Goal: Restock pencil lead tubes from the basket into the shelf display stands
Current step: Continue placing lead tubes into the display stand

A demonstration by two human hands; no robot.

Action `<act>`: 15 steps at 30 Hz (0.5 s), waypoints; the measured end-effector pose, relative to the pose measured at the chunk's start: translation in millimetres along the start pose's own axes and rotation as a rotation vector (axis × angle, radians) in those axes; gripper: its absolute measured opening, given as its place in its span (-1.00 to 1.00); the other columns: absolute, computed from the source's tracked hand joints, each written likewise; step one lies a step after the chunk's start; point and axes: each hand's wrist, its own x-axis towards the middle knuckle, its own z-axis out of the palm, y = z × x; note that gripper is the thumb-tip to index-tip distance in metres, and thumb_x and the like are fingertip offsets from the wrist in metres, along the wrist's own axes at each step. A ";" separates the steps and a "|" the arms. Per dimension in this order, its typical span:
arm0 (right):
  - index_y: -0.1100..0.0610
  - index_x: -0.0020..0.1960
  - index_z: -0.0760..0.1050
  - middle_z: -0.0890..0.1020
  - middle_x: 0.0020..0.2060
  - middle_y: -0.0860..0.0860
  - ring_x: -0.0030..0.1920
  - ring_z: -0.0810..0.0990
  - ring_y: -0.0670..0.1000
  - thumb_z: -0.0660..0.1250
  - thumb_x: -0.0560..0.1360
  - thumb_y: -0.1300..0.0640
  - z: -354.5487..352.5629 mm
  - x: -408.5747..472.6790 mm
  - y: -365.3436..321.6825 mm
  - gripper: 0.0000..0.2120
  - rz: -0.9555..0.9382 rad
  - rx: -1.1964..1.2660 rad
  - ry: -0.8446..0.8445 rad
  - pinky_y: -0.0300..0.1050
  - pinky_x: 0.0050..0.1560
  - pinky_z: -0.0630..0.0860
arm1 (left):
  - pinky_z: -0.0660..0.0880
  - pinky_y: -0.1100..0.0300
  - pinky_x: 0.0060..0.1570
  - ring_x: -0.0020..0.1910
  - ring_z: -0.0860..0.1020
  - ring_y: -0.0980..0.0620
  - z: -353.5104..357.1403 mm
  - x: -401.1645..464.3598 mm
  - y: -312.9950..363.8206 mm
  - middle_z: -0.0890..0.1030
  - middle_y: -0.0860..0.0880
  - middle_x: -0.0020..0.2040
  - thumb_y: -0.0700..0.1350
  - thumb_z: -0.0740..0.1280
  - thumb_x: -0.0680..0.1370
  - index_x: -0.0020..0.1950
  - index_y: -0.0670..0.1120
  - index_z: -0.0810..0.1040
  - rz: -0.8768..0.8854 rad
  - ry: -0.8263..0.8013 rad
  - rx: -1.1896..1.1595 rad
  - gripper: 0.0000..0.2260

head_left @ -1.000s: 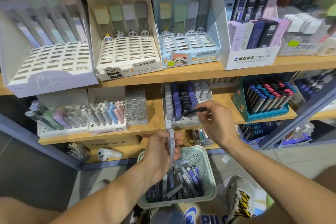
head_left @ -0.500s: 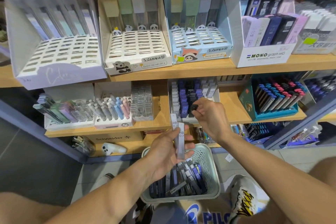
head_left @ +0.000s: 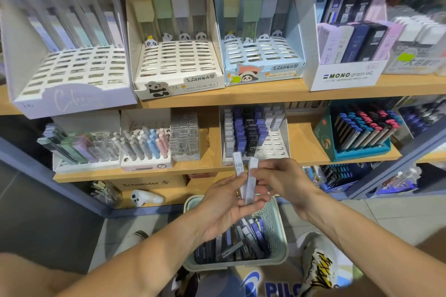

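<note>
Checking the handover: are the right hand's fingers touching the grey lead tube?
Touching. The head view shows the right hand with its fingers pinching the grey lead tube held in the left hand.

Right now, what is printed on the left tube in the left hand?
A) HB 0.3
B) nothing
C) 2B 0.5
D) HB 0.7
D: the left tube, held upright in the left hand, reads HB over 0.7 near its top.

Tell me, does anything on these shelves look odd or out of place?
Only mildly: a white game-controller-like object lies loose on the bottom shelf among stationery. Lead tubes in the basket lie jumbled, unlike the upright rows in the stands.
</note>
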 end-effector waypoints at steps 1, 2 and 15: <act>0.33 0.00 0.63 0.73 -0.24 0.13 -0.26 0.63 0.04 0.44 0.56 0.23 -2.1 -1.9 0.6 -0.86 0.003 0.038 -0.019 -0.19 -0.33 0.53 | 0.71 0.04 -0.07 0.06 0.70 -0.29 2.1 0.5 -0.2 0.67 -0.39 0.13 -0.14 0.25 0.70 0.27 -0.29 0.55 0.005 -0.008 0.005 -0.74; 0.33 0.01 0.63 0.74 -0.21 0.14 -0.28 0.64 0.02 0.44 0.56 0.23 -4.2 -2.8 1.5 -0.86 0.003 0.066 -0.019 -0.20 -0.34 0.54 | 0.71 0.02 -0.02 0.07 0.70 -0.30 4.3 1.0 -0.8 0.68 -0.38 0.13 -0.13 0.24 0.71 0.26 -0.30 0.56 0.008 -0.017 0.017 -0.73; 0.00 -0.06 0.51 0.69 -0.21 -0.02 -0.17 0.69 -0.01 0.43 0.54 0.27 -58.3 61.5 0.4 -0.81 -0.231 -0.142 0.565 -0.07 -0.09 0.62 | 0.66 0.05 -0.02 0.01 0.71 -0.27 8.5 10.0 -9.8 0.67 -0.28 0.16 -0.11 0.20 0.73 0.20 -0.21 0.66 0.065 0.086 0.309 -0.72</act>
